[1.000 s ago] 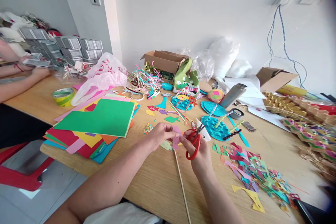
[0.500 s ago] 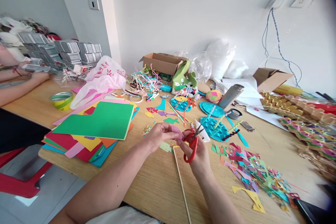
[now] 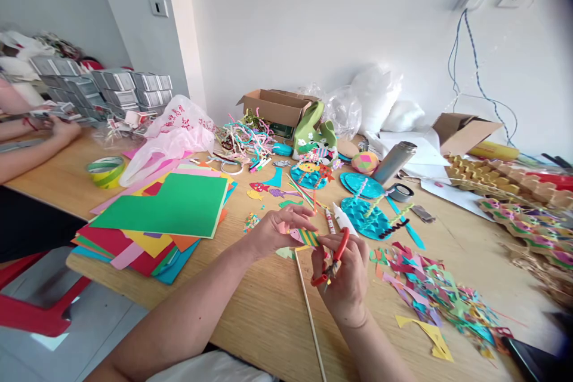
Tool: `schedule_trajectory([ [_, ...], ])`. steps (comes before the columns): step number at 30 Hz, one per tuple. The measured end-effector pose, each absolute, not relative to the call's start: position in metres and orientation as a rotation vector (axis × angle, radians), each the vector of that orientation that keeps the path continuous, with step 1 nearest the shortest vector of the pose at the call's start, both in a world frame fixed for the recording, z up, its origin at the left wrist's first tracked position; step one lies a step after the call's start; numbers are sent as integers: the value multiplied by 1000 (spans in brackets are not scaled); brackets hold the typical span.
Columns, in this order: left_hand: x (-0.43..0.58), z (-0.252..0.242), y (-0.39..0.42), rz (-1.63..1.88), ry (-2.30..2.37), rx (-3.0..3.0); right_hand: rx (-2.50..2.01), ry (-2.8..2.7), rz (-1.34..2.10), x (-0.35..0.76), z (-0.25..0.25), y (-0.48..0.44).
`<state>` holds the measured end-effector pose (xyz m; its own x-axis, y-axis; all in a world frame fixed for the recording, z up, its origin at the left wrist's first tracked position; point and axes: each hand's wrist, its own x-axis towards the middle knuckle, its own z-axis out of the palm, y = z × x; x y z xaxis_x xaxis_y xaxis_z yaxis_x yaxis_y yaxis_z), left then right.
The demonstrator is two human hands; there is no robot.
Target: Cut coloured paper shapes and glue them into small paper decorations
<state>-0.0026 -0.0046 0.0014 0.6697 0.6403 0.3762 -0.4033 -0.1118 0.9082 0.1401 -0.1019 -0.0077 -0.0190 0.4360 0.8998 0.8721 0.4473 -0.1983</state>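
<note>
While left hand pinches the cutout, right hand clasps scissors.

Glossy red plastic scissors; matt wood-grain table; paper scraps.

Craft workroom: a wooden table with a stack of coloured paper, and I'm holding red scissors and a paper cutout. Right of the stack lie paper scraps and glue; behind it pipe cleaners, left of it a co-worker's arm.
</note>
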Motion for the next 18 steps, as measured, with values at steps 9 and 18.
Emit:
schedule_trajectory([
  [9,-5,10,-15,1365,387,2200,-1290,-1709,-632,147,-10,-96],
  [18,0,9,-13,1222,595,1600,-1263,-1436,-332,140,-8,-96],
])
